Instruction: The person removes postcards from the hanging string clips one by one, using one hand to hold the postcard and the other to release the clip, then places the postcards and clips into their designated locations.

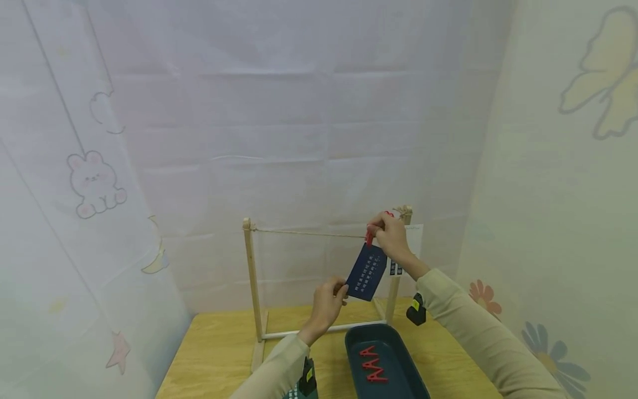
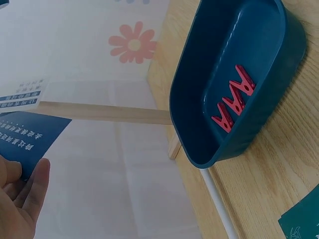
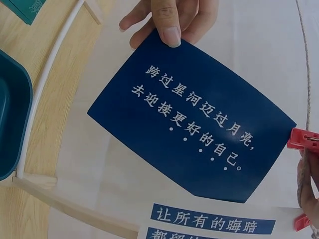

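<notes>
A dark blue card (image 1: 366, 271) with white writing hangs tilted below the rope (image 1: 309, 233). My left hand (image 1: 328, 305) pinches its lower left corner between thumb and fingers; the right wrist view shows the thumb (image 3: 169, 30) on its printed face. Up at the rope, my right hand (image 1: 391, 235) holds a red clothespin (image 1: 369, 237). The clothespin's tip meets the card's upper corner beside the rope; how deep it bites is hard to tell. Just behind, a white card (image 1: 415, 244) with blue bands hangs near the right post, a second red clothespin (image 3: 302, 222) at its edge.
A wooden frame with a left post (image 1: 252, 277) and a white bottom bar (image 1: 339, 328) stands on the wooden table (image 1: 209, 343). In front sits a dark teal tray (image 2: 294, 59) holding three red clothespins (image 2: 224, 117). A green card (image 2: 304, 216) lies on the table's left side.
</notes>
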The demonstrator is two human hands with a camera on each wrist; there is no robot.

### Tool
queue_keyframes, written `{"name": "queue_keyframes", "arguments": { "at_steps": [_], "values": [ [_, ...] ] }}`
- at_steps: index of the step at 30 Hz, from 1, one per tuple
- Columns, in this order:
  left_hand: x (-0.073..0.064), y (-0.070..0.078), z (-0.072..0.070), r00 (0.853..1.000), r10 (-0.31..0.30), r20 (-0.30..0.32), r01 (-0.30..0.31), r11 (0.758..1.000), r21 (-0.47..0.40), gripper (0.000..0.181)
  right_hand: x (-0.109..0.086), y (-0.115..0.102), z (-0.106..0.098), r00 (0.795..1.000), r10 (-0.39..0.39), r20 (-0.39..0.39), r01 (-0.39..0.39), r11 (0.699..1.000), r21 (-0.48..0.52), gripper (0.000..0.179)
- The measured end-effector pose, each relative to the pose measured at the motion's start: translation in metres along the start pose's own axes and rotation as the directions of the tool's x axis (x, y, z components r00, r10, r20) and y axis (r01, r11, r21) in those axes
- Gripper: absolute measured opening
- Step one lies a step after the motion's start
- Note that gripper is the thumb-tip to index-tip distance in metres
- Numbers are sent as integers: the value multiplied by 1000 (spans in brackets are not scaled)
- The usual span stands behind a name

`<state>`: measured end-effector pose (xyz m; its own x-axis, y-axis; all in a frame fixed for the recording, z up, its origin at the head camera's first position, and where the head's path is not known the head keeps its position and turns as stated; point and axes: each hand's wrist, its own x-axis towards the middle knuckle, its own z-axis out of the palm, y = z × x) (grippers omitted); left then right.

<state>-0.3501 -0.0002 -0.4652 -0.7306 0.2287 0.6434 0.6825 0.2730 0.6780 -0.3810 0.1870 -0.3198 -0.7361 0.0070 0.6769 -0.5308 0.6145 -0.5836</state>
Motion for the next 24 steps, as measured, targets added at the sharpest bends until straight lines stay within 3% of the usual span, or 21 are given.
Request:
{"name": "queue_keyframes", "arguments": {
  "at_steps": [9,19,24],
  "values": [
    [-5,-2,-2,1000,-31,3,31,999,-32,10,2,-4,-1,1000,-4,-30,6,999,42,6],
    [-14,-13,-4,999,-40,12,40,999,-32,10,4,-1,-2,988,-17,-151,19,1000,16,7],
    [-15,-14,-4,999,-37,2,37,999,11,9,5,0,-2,980,-49,-191,52,999,11,8]
  ]
}}
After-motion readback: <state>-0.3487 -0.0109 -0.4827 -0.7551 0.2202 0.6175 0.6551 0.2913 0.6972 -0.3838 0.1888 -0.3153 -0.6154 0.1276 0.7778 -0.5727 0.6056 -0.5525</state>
